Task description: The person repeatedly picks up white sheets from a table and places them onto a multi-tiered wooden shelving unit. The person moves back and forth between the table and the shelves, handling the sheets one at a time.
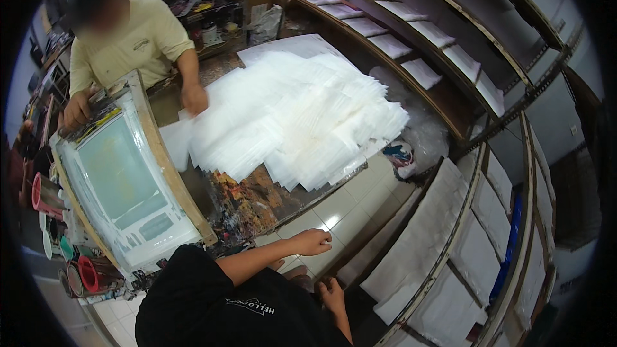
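My left hand (pixel 312 242) is held out in front of my body, above the tiled floor, with its fingers curled in and nothing visible in them. Lower and to the right, my right hand (pixel 331 295) hangs beside my body; its fingers are loosely apart and hold nothing I can see. Neither hand touches the worktable. Nearest beyond my left hand is a large fanned pile of thin white sheets (pixel 302 109) on the table. To its left a screen-printing frame (pixel 122 173) with a pale green mesh is tilted up.
Across the table a co-worker holds the frame with one hand (pixel 77 110); the other hand (pixel 194 99) is at the sheets. Shelves (pixel 385 45) with flat white packets stand far right. Racks with white panels (pixel 424 231) flank my right. Paint tubs (pixel 48 196) line the left.
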### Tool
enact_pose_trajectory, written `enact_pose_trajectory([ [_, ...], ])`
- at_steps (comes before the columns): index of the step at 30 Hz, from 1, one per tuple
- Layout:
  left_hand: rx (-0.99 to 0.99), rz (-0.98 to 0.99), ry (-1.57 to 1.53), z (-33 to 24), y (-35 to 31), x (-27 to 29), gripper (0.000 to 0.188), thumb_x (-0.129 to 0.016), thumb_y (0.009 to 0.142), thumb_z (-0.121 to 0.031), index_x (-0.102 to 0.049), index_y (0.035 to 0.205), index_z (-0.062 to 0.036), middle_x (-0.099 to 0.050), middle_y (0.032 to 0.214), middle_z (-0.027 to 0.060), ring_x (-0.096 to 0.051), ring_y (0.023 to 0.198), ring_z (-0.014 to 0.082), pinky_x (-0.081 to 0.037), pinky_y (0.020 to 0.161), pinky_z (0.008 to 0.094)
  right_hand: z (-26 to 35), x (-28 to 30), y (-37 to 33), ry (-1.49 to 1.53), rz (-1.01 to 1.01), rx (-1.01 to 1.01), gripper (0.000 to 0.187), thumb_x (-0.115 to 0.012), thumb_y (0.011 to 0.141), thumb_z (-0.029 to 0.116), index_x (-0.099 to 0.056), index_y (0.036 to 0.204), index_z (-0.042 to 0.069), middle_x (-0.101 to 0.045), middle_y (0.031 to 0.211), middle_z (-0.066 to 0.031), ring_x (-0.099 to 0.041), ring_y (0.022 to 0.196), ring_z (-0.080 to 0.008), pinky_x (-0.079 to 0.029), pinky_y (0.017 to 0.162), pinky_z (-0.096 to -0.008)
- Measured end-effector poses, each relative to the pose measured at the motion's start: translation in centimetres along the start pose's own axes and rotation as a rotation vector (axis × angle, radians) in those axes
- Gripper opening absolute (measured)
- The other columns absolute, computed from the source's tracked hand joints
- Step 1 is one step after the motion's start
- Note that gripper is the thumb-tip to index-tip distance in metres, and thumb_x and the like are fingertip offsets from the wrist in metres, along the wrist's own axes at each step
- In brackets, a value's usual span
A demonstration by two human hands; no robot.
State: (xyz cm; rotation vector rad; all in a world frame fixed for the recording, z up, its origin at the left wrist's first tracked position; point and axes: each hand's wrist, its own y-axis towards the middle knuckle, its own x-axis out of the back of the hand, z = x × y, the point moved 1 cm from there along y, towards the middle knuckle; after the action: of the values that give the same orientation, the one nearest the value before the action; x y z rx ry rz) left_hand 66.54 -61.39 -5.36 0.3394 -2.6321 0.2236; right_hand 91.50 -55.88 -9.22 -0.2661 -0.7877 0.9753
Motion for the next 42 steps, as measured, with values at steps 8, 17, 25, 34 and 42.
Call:
enact_pose_trajectory([
  [8, -0.074, -0.575, -0.005, -4.1, 5.2, 12.5, 0.026, -0.065, 0.089, -0.02, -0.063, 0.107, -0.001, -0.061, 0.095, 0.0148, -0.063, 0.082, 0.0256, -0.052, 0.069, 0.0368, -0.7, 3.9, 8.0, -0.124, 0.14, 0.071, 0.037, -0.061, 0.091, 0.024, -0.059, 0.119, -0.001, -0.068, 0.106, -0.0201, -0.066, 0.1, -0.0284, -0.05, 0.088, -0.037],
  [17, 0.295, -0.95, 0.618, -0.7, 13.7, 29.7, 0.033, -0.065, 0.086, -0.024, -0.061, 0.105, 0.002, -0.063, 0.098, 0.0213, -0.064, 0.092, 0.0372, -0.053, 0.08, 0.0441, -0.7, 13.0, 16.5, -0.098, 0.03, 0.118, 0.035, -0.064, 0.089, 0.02, -0.06, 0.118, 0.001, -0.066, 0.079, -0.0083, -0.061, 0.063, -0.0148, -0.05, 0.06, -0.0299],
  [25, 0.714, -0.714, 0.624, 4.2, 15.5, 31.1, 0.034, -0.059, 0.08, -0.01, -0.057, 0.112, 0.0025, -0.067, 0.099, 0.0255, -0.067, 0.095, 0.0382, -0.054, 0.085, 0.0463, -3.9, 13.2, 17.9, -0.038, 0.047, 0.12, 0.032, -0.063, 0.091, 0.019, -0.057, 0.117, 0.002, -0.061, 0.077, -0.0043, -0.056, 0.061, -0.0114, -0.048, 0.057, -0.0281],
  [34, -0.071, -0.718, 0.287, -7.7, 13.5, 21.6, 0.033, -0.06, 0.084, 0.001, -0.058, 0.117, 0.0015, -0.063, 0.089, 0.0169, -0.063, 0.075, 0.0284, -0.054, 0.07, 0.0347, 7.5, 11.0, 12.6, 0.258, -0.101, 0.144, 0.04, -0.062, 0.093, 0.029, -0.057, 0.123, 0.004, -0.067, 0.099, -0.016, -0.064, 0.089, -0.0225, -0.05, 0.078, -0.0361],
  [42, -0.46, -0.092, 0.29, -12.2, 7.9, 3.1, 0.032, -0.058, 0.085, 0.003, -0.058, 0.117, 0.0004, -0.057, 0.088, 0.0174, -0.06, 0.074, 0.0352, -0.048, 0.064, 0.0425, 15.7, 11.5, 2.4, 0.317, -0.372, 0.398, 0.048, -0.051, 0.099, 0.031, -0.043, 0.139, 0.007, -0.061, 0.11, -0.0173, -0.059, 0.104, -0.0307, -0.046, 0.088, -0.0408],
])
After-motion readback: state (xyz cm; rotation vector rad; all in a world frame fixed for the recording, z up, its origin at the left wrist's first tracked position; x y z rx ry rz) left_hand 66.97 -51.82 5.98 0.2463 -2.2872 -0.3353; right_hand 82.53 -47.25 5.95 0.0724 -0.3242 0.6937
